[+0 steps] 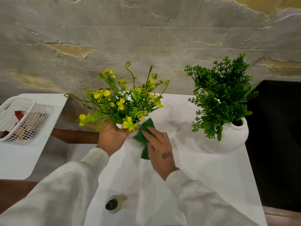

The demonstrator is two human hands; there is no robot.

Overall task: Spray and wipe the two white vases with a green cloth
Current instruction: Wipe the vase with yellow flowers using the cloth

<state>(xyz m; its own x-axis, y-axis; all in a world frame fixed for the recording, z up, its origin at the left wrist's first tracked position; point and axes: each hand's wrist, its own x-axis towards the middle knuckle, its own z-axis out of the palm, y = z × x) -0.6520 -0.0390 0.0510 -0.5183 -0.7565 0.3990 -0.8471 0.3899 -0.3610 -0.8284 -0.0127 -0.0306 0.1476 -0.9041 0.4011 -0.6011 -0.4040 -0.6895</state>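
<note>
A white vase with yellow-green flowers stands mid-table; its body blends into the white tabletop and is mostly hidden by my hands. My left hand grips its neck just under the flowers. My right hand presses a green cloth flat against the vase's right side. The second white vase, round and holding a dark green plant, stands apart at the right. A small spray bottle with a black cap stands near the front edge, between my forearms.
A white mesh basket with coloured items sits on a separate white surface at the left, across a gap showing brown wood. A rough grey wall rises right behind the table. Past the table's right edge lies a dark area.
</note>
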